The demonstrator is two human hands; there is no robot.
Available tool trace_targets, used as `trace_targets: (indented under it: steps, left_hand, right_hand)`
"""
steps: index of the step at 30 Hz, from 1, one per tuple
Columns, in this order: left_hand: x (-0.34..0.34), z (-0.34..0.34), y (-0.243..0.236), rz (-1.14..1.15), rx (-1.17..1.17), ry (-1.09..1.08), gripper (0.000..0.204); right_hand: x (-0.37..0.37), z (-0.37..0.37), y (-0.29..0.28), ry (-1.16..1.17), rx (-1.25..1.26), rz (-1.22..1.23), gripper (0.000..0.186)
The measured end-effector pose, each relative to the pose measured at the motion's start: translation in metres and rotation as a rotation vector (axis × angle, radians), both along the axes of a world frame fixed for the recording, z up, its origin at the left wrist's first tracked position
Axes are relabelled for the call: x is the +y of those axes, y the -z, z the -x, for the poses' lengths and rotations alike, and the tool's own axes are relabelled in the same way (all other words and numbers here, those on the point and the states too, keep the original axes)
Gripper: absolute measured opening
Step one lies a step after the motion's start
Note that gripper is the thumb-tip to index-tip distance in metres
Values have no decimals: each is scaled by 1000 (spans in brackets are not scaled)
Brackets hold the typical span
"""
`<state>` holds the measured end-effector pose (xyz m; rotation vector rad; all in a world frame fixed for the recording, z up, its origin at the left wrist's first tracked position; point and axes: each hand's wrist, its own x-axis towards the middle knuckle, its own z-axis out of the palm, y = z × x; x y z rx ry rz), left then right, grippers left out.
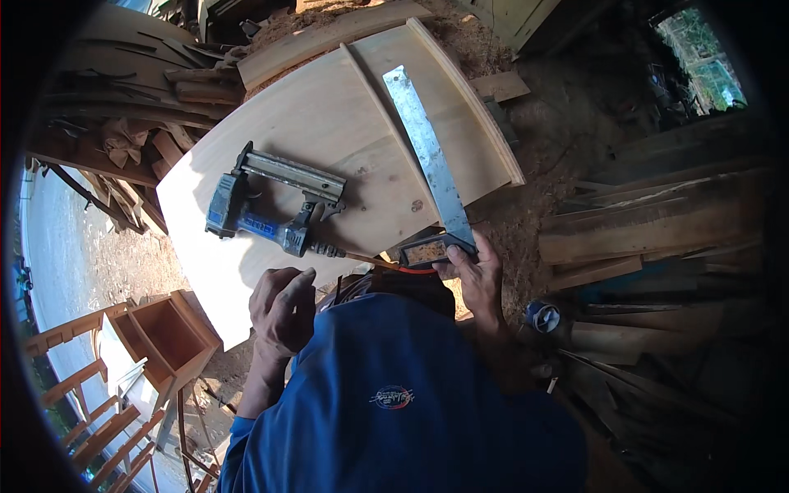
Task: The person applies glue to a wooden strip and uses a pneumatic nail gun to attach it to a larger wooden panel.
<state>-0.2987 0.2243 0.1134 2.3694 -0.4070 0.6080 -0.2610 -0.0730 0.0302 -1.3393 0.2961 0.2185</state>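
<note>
Metal square [430, 156] slants right of centre, gripped at its dark end by the right hand [477, 275], presumably leaving its length unobstructed over the panel [288, 115]. Left of centre, the nail gun [261, 227] lies flat, likely for stability; the left hand [283, 308] curls below, contents hidden.

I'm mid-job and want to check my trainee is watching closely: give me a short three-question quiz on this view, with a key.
1. Which hand holds the metal square?
2. Fill in: the nail gun lies on the ____.
3. True or false: from the person's viewpoint, the nail gun lies to the right of the square.

Key:
1. The right hand.
2. Wooden panel.
3. False; it lies to the left.
</note>
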Motion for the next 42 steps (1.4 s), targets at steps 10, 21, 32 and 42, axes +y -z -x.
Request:
trace_targets:
  steps: [10, 21, 32, 42]
  left_hand:
    - [20, 29, 66, 40, 633, 324, 34]
    - [-17, 1, 98, -238, 62, 448, 43]
    - [-34, 3, 113, -398, 243, 400, 62]
    - [-77, -21, 132, -540, 259, 243, 74]
  right_hand:
    - [46, 16, 47, -12, 0, 10, 31]
    - [48, 12, 51, 165, 145, -222, 21]
    - [46, 9, 49, 245, 123, -292, 18]
    - [34, 4, 62, 140, 117, -237, 20]
